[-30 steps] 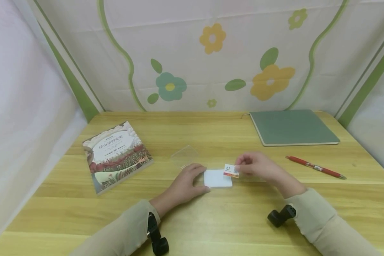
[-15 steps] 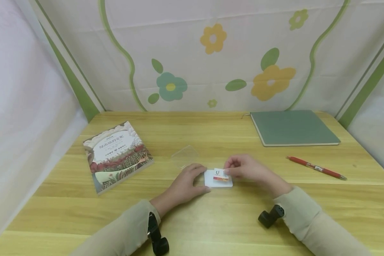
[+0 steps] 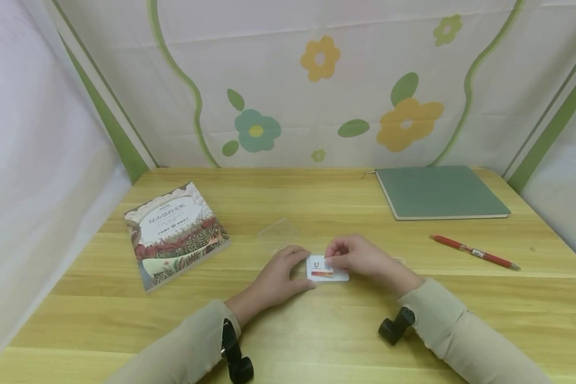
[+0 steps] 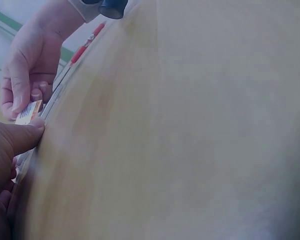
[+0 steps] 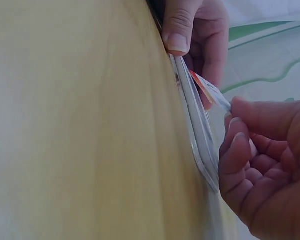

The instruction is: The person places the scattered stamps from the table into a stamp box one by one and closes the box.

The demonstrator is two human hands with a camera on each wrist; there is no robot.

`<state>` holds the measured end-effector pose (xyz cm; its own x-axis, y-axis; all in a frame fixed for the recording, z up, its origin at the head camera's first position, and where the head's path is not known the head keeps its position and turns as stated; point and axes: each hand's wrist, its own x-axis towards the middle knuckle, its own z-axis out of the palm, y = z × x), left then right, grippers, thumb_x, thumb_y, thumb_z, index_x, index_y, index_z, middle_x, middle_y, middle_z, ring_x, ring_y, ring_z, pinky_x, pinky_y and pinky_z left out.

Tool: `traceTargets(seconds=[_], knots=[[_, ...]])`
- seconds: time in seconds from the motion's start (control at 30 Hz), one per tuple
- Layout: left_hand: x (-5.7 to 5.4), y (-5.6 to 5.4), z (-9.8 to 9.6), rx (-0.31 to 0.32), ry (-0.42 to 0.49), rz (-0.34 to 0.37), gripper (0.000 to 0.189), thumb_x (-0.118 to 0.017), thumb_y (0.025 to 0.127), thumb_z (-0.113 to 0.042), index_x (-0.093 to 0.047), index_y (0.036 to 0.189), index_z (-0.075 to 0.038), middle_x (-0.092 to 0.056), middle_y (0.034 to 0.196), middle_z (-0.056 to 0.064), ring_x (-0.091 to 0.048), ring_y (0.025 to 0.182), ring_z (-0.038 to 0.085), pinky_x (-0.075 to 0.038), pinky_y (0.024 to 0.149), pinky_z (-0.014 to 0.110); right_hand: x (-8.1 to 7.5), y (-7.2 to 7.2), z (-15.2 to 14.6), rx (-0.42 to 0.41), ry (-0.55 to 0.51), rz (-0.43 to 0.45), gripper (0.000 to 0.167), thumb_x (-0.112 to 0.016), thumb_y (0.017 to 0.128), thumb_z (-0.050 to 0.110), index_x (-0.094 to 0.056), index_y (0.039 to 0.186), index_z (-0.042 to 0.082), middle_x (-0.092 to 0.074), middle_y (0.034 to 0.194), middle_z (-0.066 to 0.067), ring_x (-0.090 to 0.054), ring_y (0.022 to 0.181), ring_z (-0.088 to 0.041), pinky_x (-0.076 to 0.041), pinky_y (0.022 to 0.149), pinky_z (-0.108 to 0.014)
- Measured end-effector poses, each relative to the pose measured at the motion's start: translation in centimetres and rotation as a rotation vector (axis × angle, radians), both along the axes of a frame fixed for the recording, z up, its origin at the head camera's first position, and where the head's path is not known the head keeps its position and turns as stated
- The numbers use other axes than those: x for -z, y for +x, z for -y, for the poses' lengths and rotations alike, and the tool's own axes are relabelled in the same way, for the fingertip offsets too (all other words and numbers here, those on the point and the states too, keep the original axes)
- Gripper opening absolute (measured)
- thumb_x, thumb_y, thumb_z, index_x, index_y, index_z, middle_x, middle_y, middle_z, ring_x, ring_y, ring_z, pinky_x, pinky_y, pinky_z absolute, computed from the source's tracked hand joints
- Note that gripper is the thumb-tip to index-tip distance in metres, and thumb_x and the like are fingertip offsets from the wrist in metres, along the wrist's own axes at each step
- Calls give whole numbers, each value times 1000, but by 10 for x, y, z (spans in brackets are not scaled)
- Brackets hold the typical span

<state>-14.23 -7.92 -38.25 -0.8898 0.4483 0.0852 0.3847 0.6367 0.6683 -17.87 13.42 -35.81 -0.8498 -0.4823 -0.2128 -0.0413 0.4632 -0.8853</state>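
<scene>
A flat white rectangular slab point(image 3: 342, 276) with a clear rim lies on the wooden table. Thumb and fingers of my left hand point(image 3: 284, 274) grip its left end from both long sides. Between the thumb and forefinger of my right hand point(image 3: 360, 260) is pinched a small white card point(image 3: 319, 268) with a logo and an orange-red stripe. The card overlaps the slab's face in the head view. In the right wrist view, the card point(image 5: 210, 91) leans at an angle close to the white slab point(image 5: 194, 117), its far edge near the left fingers.
A clear plastic piece point(image 3: 278, 234) lies behind my left hand. To the left is an illustrated paperback point(image 3: 177, 237). A green notebook point(image 3: 441, 192) and a red pen point(image 3: 475, 252) lie on the right. A pale-edged item point(image 3: 399, 260) shows partly behind my right wrist.
My right hand has moved left with the card, bringing it from the slab's right end to over its left and middle part. The left hand has stayed in place.
</scene>
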Motion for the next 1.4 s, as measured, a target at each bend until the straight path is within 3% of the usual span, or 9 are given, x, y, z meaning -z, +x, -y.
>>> traceTargets(seconds=[0.43,0.83,1.13,1.4], knots=[[3,-1,1,3,0,-29,60,-74,78,-30,-54,127,-3,-51,128,7,-46,120,24,-39,102,41,5,0,13,20,155,-206,4,-66,81,8,-63,79,9,-60,75,1,-53,73,-14,-45,68,-27],[5,-2,1,11,1,-45,60,-74,78,-31,-54,127,-3,-52,128,7,-46,120,24,-39,102,41,5,6,24,47,301,-342,9,-67,80,10,-62,74,14,-59,69,5,-52,67,-10,-45,63,-26],[3,-2,1,13,8,-37,59,-74,78,-30,-54,127,-2,-52,127,8,-47,120,24,-39,102,41,2,7,26,52,346,-359,10,-68,80,11,-61,73,14,-58,68,5,-51,66,-10,-44,62,-25],[2,-1,1,15,18,-36,59,-74,78,-28,-54,127,-2,-52,126,8,-47,119,25,-39,101,42,1,9,24,73,318,-345,7,-67,81,14,-62,76,12,-58,71,4,-52,67,-11,-46,62,-25]])
